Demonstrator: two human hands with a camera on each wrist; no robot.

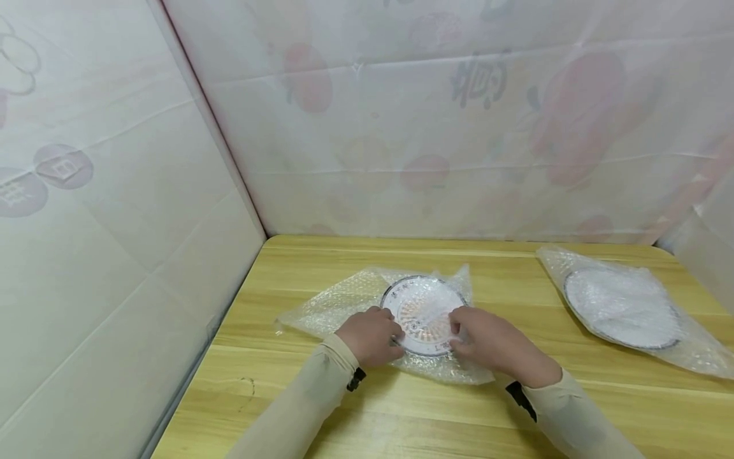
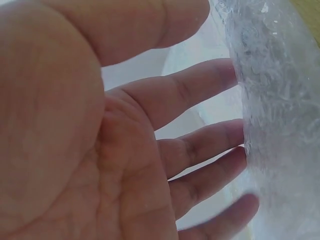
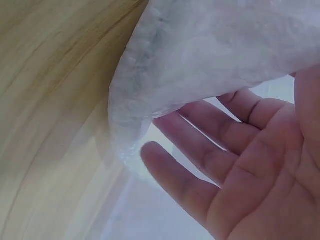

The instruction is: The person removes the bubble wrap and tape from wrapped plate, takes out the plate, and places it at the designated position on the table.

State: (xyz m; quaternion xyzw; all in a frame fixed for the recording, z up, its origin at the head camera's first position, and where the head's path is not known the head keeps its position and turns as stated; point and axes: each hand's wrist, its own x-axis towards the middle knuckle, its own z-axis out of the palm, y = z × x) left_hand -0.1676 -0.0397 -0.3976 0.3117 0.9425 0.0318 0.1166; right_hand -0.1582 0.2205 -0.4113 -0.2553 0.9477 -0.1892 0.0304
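A round white plate (image 1: 410, 303) with a dark rim and an orange fan-like pattern lies on the table, amid clear bubble wrap (image 1: 344, 299). Wrap spreads to its left and below it, and a cloudy sheen lies over part of its face. My left hand (image 1: 371, 336) is at the plate's lower left edge; in the left wrist view its spread fingers (image 2: 205, 145) reach the wrap, thumb apart. Across from it, my right hand (image 1: 496, 341) rests at the right edge. Its loosely bent fingers (image 3: 200, 150) meet the wrap's edge in the right wrist view, some tips hidden behind it.
A second plate (image 1: 619, 306), wrapped in bubble wrap, lies at the right of the wooden table (image 1: 275, 395). Printed cloth walls (image 1: 367, 127) stand along the table's back and left side.
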